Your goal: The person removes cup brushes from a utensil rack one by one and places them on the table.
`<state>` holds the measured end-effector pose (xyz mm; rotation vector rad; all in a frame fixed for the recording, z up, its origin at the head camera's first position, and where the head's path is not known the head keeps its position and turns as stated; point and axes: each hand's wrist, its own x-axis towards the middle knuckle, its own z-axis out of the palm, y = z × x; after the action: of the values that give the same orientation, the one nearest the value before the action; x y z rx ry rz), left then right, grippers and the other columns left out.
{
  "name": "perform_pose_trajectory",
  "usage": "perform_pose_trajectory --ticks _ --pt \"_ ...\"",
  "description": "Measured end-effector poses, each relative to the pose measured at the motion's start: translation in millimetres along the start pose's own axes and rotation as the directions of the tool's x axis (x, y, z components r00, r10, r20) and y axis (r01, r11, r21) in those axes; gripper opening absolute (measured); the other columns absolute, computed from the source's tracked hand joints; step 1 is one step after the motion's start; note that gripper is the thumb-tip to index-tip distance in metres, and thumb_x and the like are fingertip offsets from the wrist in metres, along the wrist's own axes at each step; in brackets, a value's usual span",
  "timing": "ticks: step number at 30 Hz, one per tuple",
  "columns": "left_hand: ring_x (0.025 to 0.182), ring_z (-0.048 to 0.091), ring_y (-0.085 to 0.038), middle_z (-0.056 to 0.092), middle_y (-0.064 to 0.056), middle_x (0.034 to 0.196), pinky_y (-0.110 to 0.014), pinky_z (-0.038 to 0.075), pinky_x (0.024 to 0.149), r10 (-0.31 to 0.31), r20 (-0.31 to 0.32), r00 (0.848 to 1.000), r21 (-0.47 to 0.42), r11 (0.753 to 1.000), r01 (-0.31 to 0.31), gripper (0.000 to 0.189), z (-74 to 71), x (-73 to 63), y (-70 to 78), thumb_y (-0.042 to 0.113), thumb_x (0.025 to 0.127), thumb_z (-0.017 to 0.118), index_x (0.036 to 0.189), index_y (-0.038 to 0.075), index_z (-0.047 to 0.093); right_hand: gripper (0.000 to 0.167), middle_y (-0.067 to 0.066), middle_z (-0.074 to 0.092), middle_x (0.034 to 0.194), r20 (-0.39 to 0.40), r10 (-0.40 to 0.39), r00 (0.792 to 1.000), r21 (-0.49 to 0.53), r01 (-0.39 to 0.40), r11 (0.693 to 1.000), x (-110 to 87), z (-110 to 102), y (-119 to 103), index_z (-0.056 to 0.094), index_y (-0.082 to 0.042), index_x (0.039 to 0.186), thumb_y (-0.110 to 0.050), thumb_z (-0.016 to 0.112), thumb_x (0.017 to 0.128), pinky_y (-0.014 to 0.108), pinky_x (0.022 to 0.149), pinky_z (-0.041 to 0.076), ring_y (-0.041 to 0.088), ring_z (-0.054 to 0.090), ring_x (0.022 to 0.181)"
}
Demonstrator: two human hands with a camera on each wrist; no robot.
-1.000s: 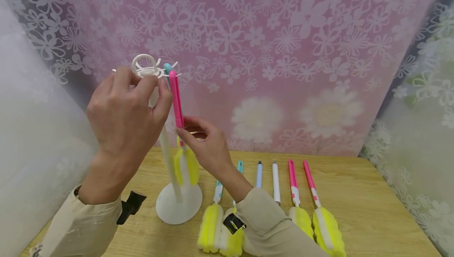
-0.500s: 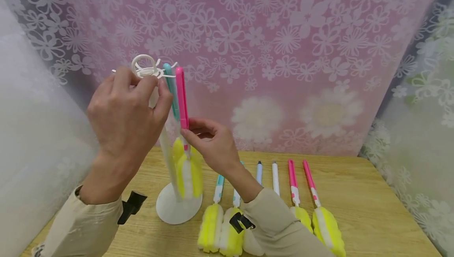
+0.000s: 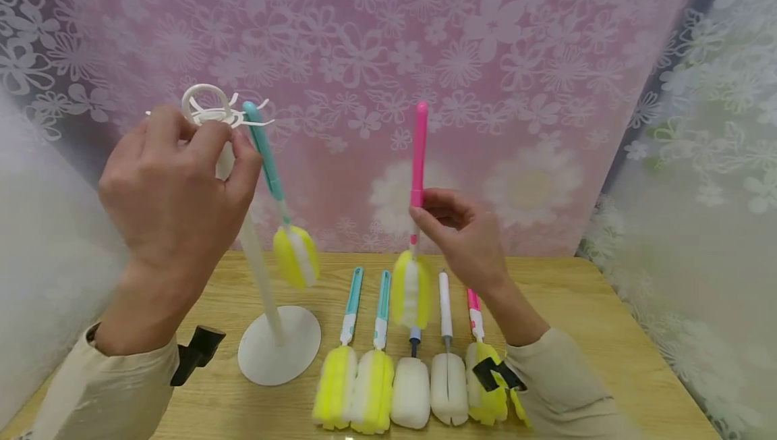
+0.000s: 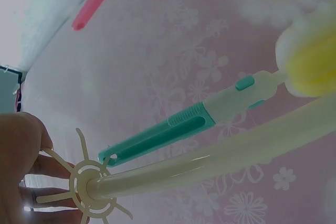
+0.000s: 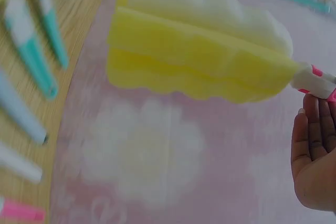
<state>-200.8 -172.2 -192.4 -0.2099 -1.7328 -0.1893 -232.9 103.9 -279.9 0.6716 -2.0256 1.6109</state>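
Observation:
My left hand holds the hooked top of a white stand, its fingers up among the hooks in the left wrist view. A teal-handled sponge brush hangs from one hook, its yellow and white sponge head down and swung a little outward. My right hand pinches a pink-handled sponge brush at the lower end of its handle. That brush is upright, in the air to the right of the stand, apart from the hooks. Its ribbed yellow and white head fills the upper right wrist view.
On the wooden table lie several more sponge brushes in a row: teal-handled brushes, white-headed brushes and a pink-handled brush partly behind my right sleeve. A flowered pink curtain stands behind.
My right hand has carried the pink-handled brush away from the hooks to the right. The left hand keeps its hold on the stand; the view has shifted slightly right.

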Motion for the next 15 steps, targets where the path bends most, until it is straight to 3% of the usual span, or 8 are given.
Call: perform_pose_trajectory --ticks 3,7,12,15 --pt "0.058 0.045 -0.037 0.048 -0.017 0.074 -0.048 0.035 0.051 -0.001 -0.002 1.000 0.000 1.000 0.001 0.040 0.1 -0.3 -1.2 0.030 0.094 0.043 0.077 0.000 0.065 0.026 0.006 0.068 0.098 -0.078 0.029 0.997 -0.101 -0.037 0.994 -6.5 -38.2 15.6 0.067 0.002 0.111 -0.009 0.068 0.087 0.022 0.077 0.052 0.013 0.065 0.086" --pt "0.058 0.045 -0.037 0.048 -0.017 0.074 -0.047 0.035 0.050 0.010 0.003 1.000 -0.007 1.000 -0.010 0.040 0.7 -0.9 -0.4 0.030 0.094 0.044 0.078 0.000 0.065 0.031 -0.006 0.068 0.097 -0.156 0.078 0.985 -0.246 -0.116 0.962 -21.6 -90.9 36.9 0.065 0.002 0.115 -0.012 0.068 0.088 0.014 0.076 0.050 0.005 0.064 0.087" --pt "0.057 0.045 -0.037 0.048 -0.017 0.074 -0.048 0.035 0.050 0.012 -0.010 1.000 0.003 1.000 -0.011 0.039 0.8 -0.8 -0.4 0.029 0.093 0.043 0.077 0.000 0.065 0.036 -0.019 0.066 0.092 -0.219 0.161 0.962 -0.354 -0.232 0.906 -41.8 -144.3 61.0 0.064 0.002 0.117 -0.018 0.068 0.088 0.010 0.071 0.048 -0.003 0.062 0.085" --pt "0.058 0.045 -0.037 0.048 -0.017 0.074 -0.048 0.035 0.050 0.015 -0.009 1.000 0.006 1.000 -0.015 0.040 0.3 -0.7 -0.5 0.029 0.094 0.043 0.078 0.000 0.065 0.040 -0.023 0.064 0.090 -0.229 0.238 0.944 -0.410 -0.316 0.856 -54.7 -168.7 72.3 0.063 0.001 0.118 -0.026 0.067 0.090 0.010 0.065 0.046 -0.002 0.059 0.083"
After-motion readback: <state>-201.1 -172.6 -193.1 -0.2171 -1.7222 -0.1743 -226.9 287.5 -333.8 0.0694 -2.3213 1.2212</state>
